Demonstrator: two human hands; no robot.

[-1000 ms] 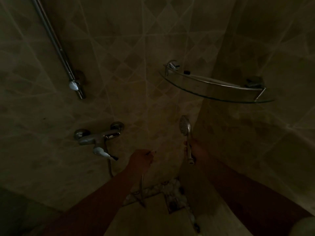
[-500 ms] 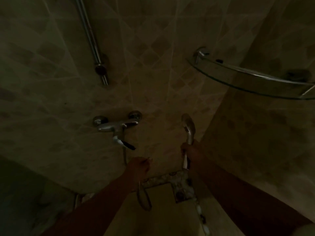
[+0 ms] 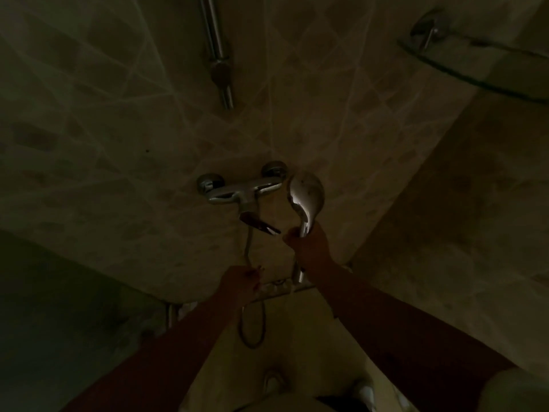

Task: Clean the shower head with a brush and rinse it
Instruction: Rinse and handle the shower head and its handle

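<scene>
My right hand [image 3: 309, 248] grips the handle of the chrome shower head [image 3: 306, 197], holding it upright just right of the wall mixer tap [image 3: 243, 191]. The head's rounded back faces me and its spray face is hidden. My left hand [image 3: 240, 281] hangs lower and to the left with its fingers curled, right where the hose [image 3: 248, 251] comes down from the tap. The hose loops below that hand. It is too dark to tell whether the left hand holds a brush, the hose or nothing.
The tap's lever [image 3: 261, 227] sticks out towards my right hand. A chrome slide rail [image 3: 218, 55] runs up the tiled wall above. A glass corner shelf [image 3: 475, 63] juts out at the upper right. A pebble strip [image 3: 276, 288] lies on the floor below.
My right hand has carried the shower head left and up, close beside the tap. The view has shifted, so the tap and rail now sit nearer the middle. My left hand stays low by the hose.
</scene>
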